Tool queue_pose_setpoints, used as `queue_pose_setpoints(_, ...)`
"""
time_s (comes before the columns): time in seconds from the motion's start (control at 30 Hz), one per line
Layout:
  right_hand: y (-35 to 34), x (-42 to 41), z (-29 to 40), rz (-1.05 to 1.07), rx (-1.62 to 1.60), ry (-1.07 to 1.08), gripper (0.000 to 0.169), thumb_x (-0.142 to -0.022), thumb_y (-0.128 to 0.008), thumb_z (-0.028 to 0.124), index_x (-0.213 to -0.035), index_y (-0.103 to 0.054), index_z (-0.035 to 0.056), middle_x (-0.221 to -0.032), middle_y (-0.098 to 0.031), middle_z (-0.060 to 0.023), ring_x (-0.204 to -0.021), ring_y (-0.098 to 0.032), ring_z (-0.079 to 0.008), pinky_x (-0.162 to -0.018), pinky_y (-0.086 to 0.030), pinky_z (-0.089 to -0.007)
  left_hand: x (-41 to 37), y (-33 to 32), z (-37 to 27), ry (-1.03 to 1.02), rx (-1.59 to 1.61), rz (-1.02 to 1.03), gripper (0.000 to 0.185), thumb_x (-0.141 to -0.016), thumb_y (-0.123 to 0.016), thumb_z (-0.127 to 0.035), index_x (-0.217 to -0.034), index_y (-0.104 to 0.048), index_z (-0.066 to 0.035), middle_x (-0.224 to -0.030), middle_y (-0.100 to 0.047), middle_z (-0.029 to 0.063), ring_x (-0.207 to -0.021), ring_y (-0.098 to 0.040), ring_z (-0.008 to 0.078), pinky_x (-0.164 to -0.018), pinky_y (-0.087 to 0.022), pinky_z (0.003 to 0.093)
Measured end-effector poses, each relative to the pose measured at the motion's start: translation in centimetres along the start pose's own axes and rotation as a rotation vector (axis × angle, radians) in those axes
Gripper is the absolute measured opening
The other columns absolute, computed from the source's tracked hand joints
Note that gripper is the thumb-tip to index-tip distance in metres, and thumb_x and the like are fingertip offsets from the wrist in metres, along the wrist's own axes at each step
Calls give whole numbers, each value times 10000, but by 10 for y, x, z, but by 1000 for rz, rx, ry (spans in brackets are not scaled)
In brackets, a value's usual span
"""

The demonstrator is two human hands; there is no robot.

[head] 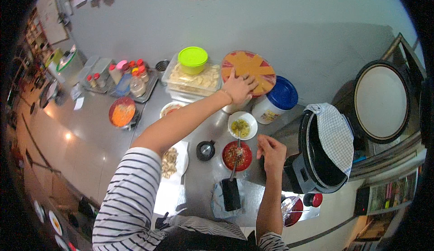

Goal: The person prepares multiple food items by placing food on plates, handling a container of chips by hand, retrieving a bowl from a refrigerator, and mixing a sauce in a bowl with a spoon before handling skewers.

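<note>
My left hand [239, 86] lies spread on a round lid with an orange and red pattern [249, 68], which covers a container near the wall. To the right of the bowls, my right hand [273, 152] hovers with fingers bent and holds nothing that I can see. Beside it are a white bowl [252, 129] of yellow-green sauce with a spoon and a red bowl [245, 164] of chopped seasoning, also with a spoon. A white tub with a blue lid [283, 93] stands behind them. A black rectangular object [231, 195] rests on a plate near my body.
Clear boxes of pale slices [193, 81] bear a green-lidded tub [193, 59]. A black cooker [303, 169] with a checked cloth [334, 132] stands right. Left are a tray of bottles [145, 95], a bowl of orange food [122, 113] and a plate of pale pieces [183, 168].
</note>
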State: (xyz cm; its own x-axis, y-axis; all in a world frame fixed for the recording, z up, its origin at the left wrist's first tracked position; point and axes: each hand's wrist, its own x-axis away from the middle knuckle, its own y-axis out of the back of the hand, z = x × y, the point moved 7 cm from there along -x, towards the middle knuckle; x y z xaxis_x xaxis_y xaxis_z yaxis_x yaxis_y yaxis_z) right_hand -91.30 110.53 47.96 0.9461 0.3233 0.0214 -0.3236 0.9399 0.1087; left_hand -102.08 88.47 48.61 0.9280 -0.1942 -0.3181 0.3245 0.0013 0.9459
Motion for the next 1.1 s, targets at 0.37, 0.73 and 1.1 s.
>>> queue_pose_setpoints(0.37,-120,136,3,553,13,26,203,-853,-658,45,-998,-661,-97,-693,-612,-83,-481,-526,-120,-416,-432,-244,244,114,2,338,319,-284,997,-693,-745,-443,-1462,-266,-28,-1489,-295,237,-1409,-240,391,-1096,-176,645)
queue_pose_setpoints(0.73,-480,381,55,1321,68,344,202,-882,-643,57,-1013,-644,-97,-732,-602,-87,-475,-503,-115,-403,-436,-257,806,241,-13,1106,217,-574,712,-793,-689,-323,-1353,-400,8,-1334,-461,190,-1237,-439,356,-1046,-341,471)
queue_pose_setpoints(1.1,-865,932,94,2270,-91,692,255,-872,-697,206,-931,-704,-43,-628,-590,-24,-518,-521,-81,-464,-409,-240,1096,221,-170,1783,564,-1047,524,-903,-623,-299,-1317,-466,-17,-1256,-547,170,-1177,-521,302,-1010,-405,402)
